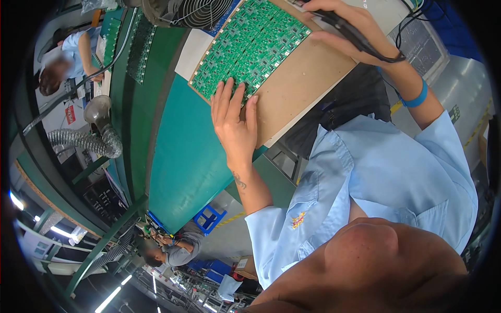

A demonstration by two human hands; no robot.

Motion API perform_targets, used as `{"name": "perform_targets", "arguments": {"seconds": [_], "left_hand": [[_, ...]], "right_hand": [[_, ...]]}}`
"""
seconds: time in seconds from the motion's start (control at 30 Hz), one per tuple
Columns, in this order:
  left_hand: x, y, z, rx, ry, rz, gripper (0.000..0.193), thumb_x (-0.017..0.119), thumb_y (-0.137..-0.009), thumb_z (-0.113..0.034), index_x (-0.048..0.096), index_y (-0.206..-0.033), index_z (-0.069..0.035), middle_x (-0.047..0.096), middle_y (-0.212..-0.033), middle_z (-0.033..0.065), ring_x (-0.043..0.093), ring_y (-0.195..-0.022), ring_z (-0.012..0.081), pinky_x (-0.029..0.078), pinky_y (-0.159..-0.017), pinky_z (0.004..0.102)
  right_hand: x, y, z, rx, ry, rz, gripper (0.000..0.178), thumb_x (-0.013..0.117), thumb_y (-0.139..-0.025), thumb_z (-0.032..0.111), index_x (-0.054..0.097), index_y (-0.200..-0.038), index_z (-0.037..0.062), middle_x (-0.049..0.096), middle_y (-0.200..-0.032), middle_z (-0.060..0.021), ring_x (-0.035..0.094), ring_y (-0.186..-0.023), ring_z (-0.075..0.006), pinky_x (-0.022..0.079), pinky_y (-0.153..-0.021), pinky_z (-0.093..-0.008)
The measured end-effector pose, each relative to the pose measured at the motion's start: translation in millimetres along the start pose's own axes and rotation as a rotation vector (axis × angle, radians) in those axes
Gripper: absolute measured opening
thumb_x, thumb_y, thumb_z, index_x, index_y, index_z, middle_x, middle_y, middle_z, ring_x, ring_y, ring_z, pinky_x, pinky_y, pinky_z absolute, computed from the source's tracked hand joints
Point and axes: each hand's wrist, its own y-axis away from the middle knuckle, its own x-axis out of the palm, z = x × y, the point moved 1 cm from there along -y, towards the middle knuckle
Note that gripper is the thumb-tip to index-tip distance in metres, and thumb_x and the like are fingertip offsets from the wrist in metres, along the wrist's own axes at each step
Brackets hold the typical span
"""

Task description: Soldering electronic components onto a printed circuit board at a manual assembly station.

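A large green circuit board panel (255,39), dense with small parts, lies on a brown board (295,91) at the top of the view. My left hand (235,117) rests on the panel's near left corner, its fingers spread and lying on the surface. At the panel's right end, my right hand (360,31) is closed round a slim black-handled tool (342,26). The tool's tip runs out past the top edge, so its kind is unclear. A blue band (416,97) circles my right wrist.
A green bench mat (190,151) stretches left of the panel. Beyond it stand a fan with a wire guard (206,11) and a flexible duct with a clear hood (99,112). Two other people work at the left. A blue stool (210,219) stands below the bench.
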Motion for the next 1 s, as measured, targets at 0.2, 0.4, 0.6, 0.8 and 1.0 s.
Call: {"name": "perform_targets", "arguments": {"seconds": [0.2, 0.4, 0.6, 0.8, 1.0], "left_hand": [[15, -48, -41, 0.160, 0.046, 0.054, 0.034, 0.082, -0.091, -0.018, 0.077, -0.121, -0.005, 0.073, -0.136, 0.0115, 0.062, -0.136, 0.0355, 0.044, -0.118, 0.0508], [57, -86, -66, 0.293, 0.020, 0.057, 0.032, 0.080, -0.089, -0.020, 0.078, -0.119, -0.008, 0.074, -0.133, 0.0080, 0.061, -0.136, 0.0355, 0.040, -0.120, 0.0546], [73, -86, -71, 0.291, 0.019, 0.083, 0.028, 0.080, -0.089, -0.019, 0.080, -0.116, -0.010, 0.074, -0.133, 0.0073, 0.060, -0.136, 0.0356, 0.041, -0.119, 0.0552], [73, -85, -75, 0.289, 0.032, 0.063, 0.024, 0.082, -0.087, -0.013, 0.083, -0.111, -0.009, 0.076, -0.131, 0.0082, 0.064, -0.133, 0.0354, 0.048, -0.114, 0.0461], [75, -82, -76, 0.289, 0.052, 0.056, 0.025, 0.083, -0.086, -0.009, 0.083, -0.111, -0.009, 0.076, -0.131, 0.0077, 0.064, -0.133, 0.0355, 0.048, -0.115, 0.0454]], "right_hand": [[-36, 18, 27, 0.092, -0.011, -0.070, 0.043, 0.075, -0.090, 0.002, 0.064, -0.132, -0.0023, 0.072, -0.119, -0.0158, 0.069, -0.093, -0.0266, 0.055, -0.085, -0.0326], [-73, 29, 47, 0.299, -0.028, 0.136, 0.039, 0.078, -0.086, 0.002, 0.070, -0.124, -0.0004, 0.073, -0.108, -0.0102, 0.065, -0.086, -0.0267, 0.053, -0.097, -0.0398], [-84, 45, 58, 0.180, -0.007, 0.156, 0.041, 0.080, -0.079, 0.002, 0.073, -0.120, 0.0015, 0.072, -0.097, -0.0099, 0.062, -0.082, -0.0240, 0.051, -0.080, -0.0328], [-81, 49, 54, 0.183, -0.065, 0.116, 0.040, 0.074, -0.074, 0.000, 0.075, -0.114, 0.0014, 0.066, -0.084, -0.0080, 0.054, -0.073, -0.0225, 0.048, -0.081, -0.0333], [-82, 49, 55, 0.172, -0.070, 0.121, 0.039, 0.074, -0.073, -0.001, 0.075, -0.112, 0.0009, 0.066, -0.081, -0.0077, 0.055, -0.073, -0.0241, 0.049, -0.088, -0.0365]]}}
